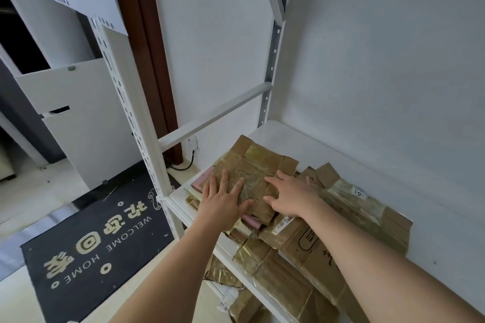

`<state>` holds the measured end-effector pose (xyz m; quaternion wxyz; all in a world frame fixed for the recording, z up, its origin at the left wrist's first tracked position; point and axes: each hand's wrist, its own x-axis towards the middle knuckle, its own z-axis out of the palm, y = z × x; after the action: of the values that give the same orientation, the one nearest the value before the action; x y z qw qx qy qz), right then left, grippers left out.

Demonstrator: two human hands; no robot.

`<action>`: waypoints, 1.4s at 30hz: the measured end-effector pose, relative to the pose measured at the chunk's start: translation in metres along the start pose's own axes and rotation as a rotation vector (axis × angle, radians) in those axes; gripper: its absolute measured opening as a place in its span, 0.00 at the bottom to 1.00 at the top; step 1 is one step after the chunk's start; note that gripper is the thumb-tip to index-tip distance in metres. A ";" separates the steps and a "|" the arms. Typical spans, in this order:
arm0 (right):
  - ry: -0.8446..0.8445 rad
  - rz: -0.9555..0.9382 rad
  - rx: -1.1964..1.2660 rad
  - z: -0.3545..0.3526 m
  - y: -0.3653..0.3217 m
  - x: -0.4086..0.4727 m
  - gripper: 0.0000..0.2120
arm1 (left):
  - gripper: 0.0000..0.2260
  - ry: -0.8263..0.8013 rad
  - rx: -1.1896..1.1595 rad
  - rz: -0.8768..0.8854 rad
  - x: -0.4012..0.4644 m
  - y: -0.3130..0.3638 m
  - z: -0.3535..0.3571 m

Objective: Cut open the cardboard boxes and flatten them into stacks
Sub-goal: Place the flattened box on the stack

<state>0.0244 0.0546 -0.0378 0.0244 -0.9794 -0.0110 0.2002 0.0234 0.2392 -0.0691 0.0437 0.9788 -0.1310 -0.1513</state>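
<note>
On the white shelf (265, 136) beside the wall lay stacks of flattened cardboard boxes (349, 207), taped and overlapping. Atop the left stack sat one flattened box (258, 162), pressed down by both hands: the left hand (223, 204) and right hand (291, 196) each had fingers spread flat, gripping nothing.

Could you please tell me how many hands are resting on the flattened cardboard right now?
2: the left hand and the right hand lie side by side on the top flattened box.

Soft even light, wide-angle bending, slight blur
</note>
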 end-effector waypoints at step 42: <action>0.788 0.706 -0.074 0.102 0.293 -0.444 0.18 | 0.19 0.333 0.230 0.991 -0.197 0.433 0.005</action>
<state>-0.4203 -0.2478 0.0274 -0.0768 -0.9247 0.3222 -0.1878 -0.2648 -0.1244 0.0363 0.0224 0.8089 -0.5844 0.0602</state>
